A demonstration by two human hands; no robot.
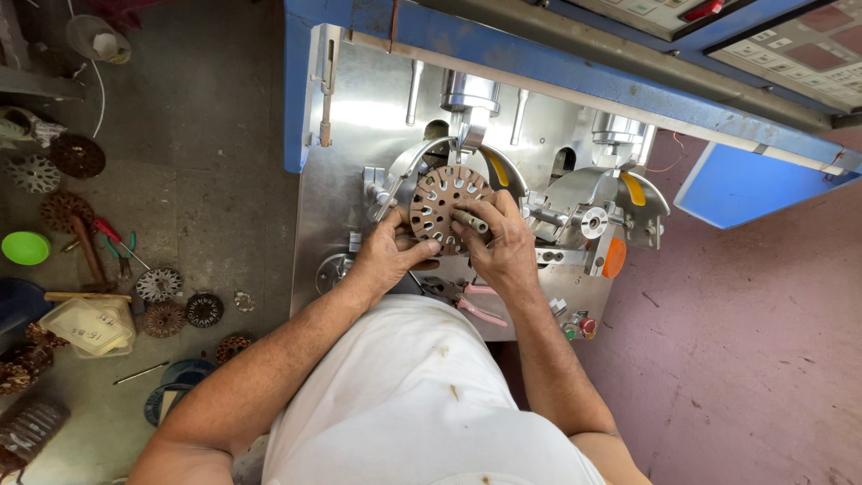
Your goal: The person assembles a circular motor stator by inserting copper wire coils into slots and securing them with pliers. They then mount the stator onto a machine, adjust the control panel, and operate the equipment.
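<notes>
A round brown slotted stator core sits in the left station of a steel winding machine, between curved metal guides. My left hand grips its lower left rim. My right hand holds its right side, with fingers on a small grey cylindrical piece against the core's face. A steel nozzle hangs just above the core.
A second, empty station with an orange part stands to the right. Pink-handled pliers lie on the machine's front ledge. On the floor at left are several wound and bare cores, red pliers, a green bowl and a plastic box.
</notes>
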